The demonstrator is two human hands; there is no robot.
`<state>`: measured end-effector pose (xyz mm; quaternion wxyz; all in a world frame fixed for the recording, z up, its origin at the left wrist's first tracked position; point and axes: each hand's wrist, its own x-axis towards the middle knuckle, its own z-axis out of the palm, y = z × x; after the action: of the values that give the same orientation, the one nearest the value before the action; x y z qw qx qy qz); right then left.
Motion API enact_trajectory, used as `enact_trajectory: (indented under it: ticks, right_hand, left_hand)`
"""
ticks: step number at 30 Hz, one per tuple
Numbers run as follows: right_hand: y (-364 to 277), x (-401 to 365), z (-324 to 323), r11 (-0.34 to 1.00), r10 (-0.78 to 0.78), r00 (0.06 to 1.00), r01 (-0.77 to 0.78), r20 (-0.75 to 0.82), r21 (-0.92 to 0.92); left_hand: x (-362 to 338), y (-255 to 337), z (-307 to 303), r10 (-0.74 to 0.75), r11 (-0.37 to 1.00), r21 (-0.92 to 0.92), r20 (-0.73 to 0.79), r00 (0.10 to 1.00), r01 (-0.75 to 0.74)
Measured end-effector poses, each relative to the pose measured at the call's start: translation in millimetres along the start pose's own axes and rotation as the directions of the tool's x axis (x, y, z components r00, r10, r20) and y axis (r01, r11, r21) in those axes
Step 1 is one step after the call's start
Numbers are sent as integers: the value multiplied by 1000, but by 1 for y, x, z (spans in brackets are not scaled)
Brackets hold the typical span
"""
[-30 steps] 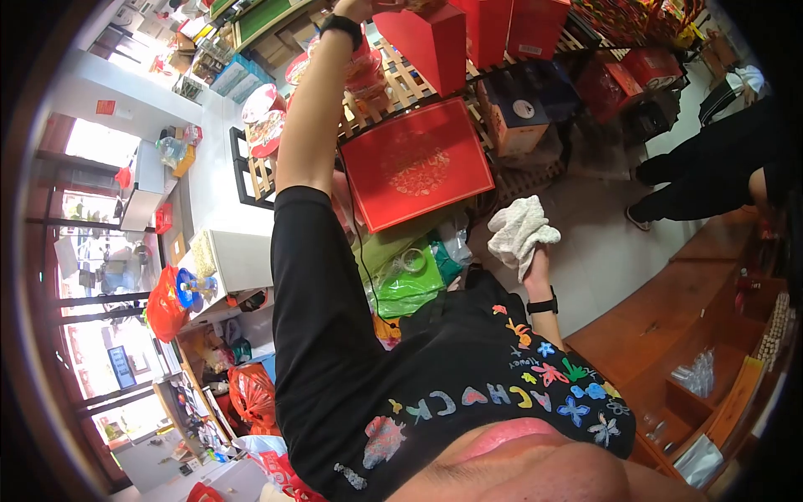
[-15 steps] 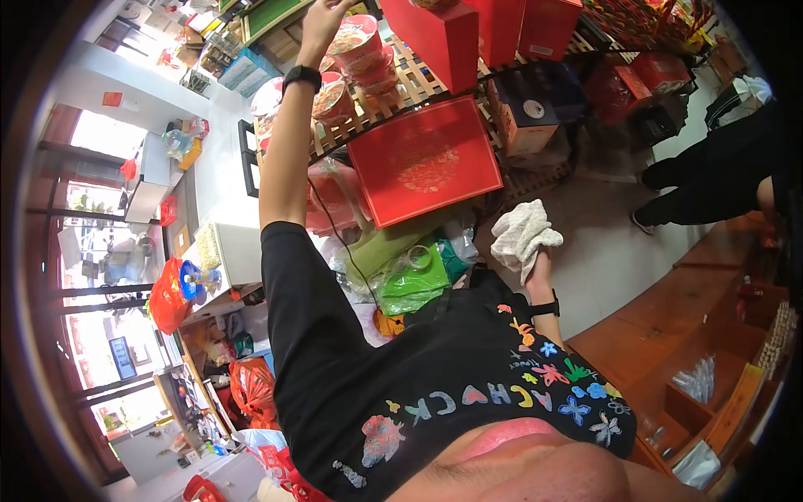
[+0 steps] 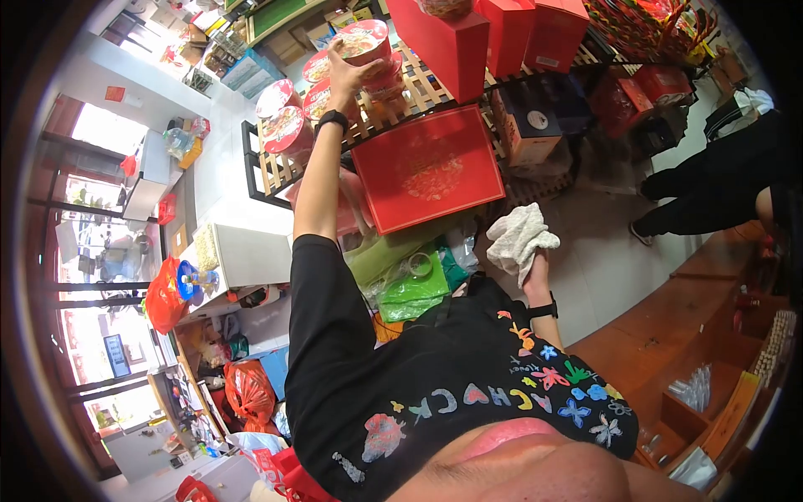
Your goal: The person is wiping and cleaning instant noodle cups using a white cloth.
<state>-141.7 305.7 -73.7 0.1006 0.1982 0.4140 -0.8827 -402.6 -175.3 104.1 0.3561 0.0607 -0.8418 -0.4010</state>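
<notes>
At the top of the head view, my left hand [image 3: 346, 77] reaches over a slatted shelf [image 3: 288, 170], its thumb and fingers spread around the near side of a red-and-white noodle bowl [image 3: 365, 40]. That bowl sits on top of other bowls. More such bowls [image 3: 284, 129] stand to the left of my wrist. My right hand [image 3: 537, 272], low on the right, is closed on a crumpled white cloth [image 3: 520, 238], which hangs over its fingers. A large red box [image 3: 431, 167] lies below the shelf edge, between my two arms.
Tall red boxes [image 3: 447, 50] stand on the shelf to the right of the bowls. Green packages [image 3: 414, 289] lie below the red box. A person in black trousers [image 3: 711, 180] is at the right, above a brown wooden cabinet [image 3: 636, 322]. An orange bag [image 3: 249, 393] lies at the lower left.
My left hand has come down and right from the top edge onto the noodle bowl, and my left arm has swung right. The cloth in my right hand has barely moved.
</notes>
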Motion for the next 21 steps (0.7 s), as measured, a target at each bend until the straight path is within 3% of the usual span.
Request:
enact_trajectory:
  ticks: [4, 8, 11, 12, 14, 16, 17, 18, 20, 21]
  right_hand:
    - [0, -4, 0, 1000, 17, 999, -17, -33, 23]
    - [-1, -5, 1, 1000, 4, 998, -5, -58, -15]
    - [-2, 1, 0, 999, -27, 997, 24, -66, -43]
    - [-2, 4, -3, 998, -44, 997, 40, -61, -57]
    - [-7, 8, -4, 994, -87, 996, 84, -34, -73]
    - [-27, 4, 9, 987, -146, 989, 146, 5, -70]
    - [-44, -2, 25, 984, -173, 982, 171, 72, 45]
    - [-47, 4, 21, 963, -239, 959, 255, 154, -87]
    - [-60, 6, 32, 963, -211, 957, 238, 197, -127]
    - [-72, -2, 57, 913, -293, 916, 353, 276, -203]
  left_hand:
    - [2, -5, 5, 21, 991, -129, -79, 997, -31]
    - [-1, -2, 5, 88, 996, 42, -144, 986, -83]
    - [7, -2, -6, 170, 982, -39, -222, 960, -183]
    - [-1, 31, -21, 176, 984, 2, -229, 957, -180]
    - [-15, 68, -47, 210, 975, -26, -217, 953, -221]
    - [-44, 85, -69, 123, 952, -267, -121, 985, -152]
    - [-62, 90, -76, 173, 929, -318, -70, 982, -187]
    - [-88, 111, -89, 254, 958, -133, -15, 967, -253]
    - [-141, 128, -93, 247, 951, -206, 61, 967, -230]
    - [-168, 139, -91, 265, 957, -144, 81, 961, -252]
